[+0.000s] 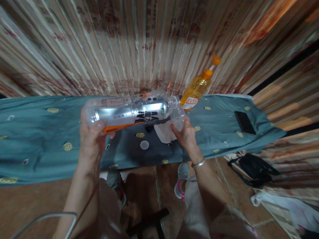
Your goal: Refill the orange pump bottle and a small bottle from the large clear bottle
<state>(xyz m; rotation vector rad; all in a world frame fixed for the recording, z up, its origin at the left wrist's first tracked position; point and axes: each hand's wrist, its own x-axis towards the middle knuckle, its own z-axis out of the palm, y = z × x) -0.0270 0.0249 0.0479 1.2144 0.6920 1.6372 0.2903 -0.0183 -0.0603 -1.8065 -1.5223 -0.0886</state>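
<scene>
My left hand [92, 134] is wrapped round the base of a large clear plastic bottle [127, 111] with a silver and orange label. The bottle lies nearly level in the air, its neck pointing right. In my right hand [187, 134] is a small clear plastic cup [178, 118], tilted at the bottle's mouth. Whether any liquid passes between them I cannot tell. Below, a pale cloth [165, 133] rests on the table near my right hand. A round whitish cap [144, 145] lies in front of it, beside a small dark object [149, 128].
An orange pump bottle [196, 92] stands at the back of the cloth-covered table [39, 136]. A black phone [244, 122] lies on the right. Pleated curtains [127, 39] hang close behind, and a black bag [255, 169] is at the lower right.
</scene>
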